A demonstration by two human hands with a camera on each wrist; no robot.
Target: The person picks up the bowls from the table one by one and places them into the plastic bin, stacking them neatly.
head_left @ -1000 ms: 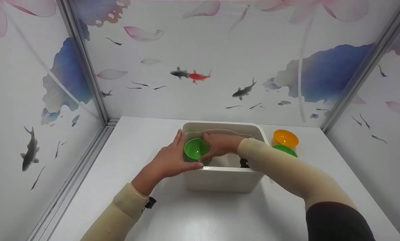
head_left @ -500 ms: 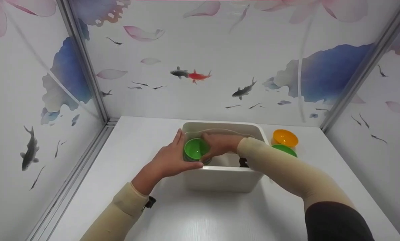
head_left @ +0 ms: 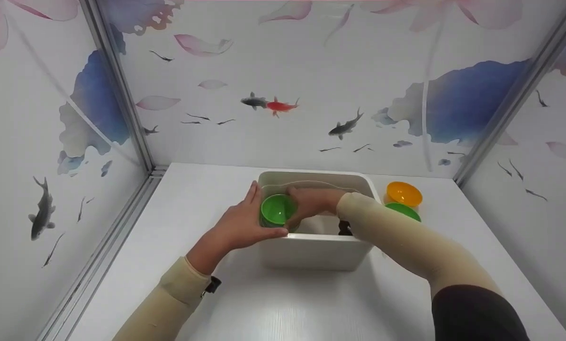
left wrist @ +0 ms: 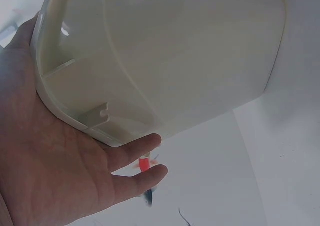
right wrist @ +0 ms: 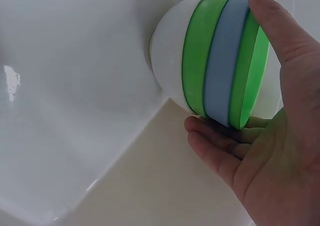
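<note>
A stack of nested bowls stands inside a white plastic bin, near its left end. Its top bowl is green. From the side, the right wrist view shows green, blue-grey, green and white bands in the stack. My right hand reaches into the bin and grips the stack, thumb on one side and fingers on the other. My left hand rests against the bin's left front corner, thumb along the front rim. Its fingers lie extended along the outer wall in the left wrist view.
To the right of the bin, an orange bowl and a green bowl stand on the white table; the right forearm partly covers the green one. Printed wall panels close off the back and both sides.
</note>
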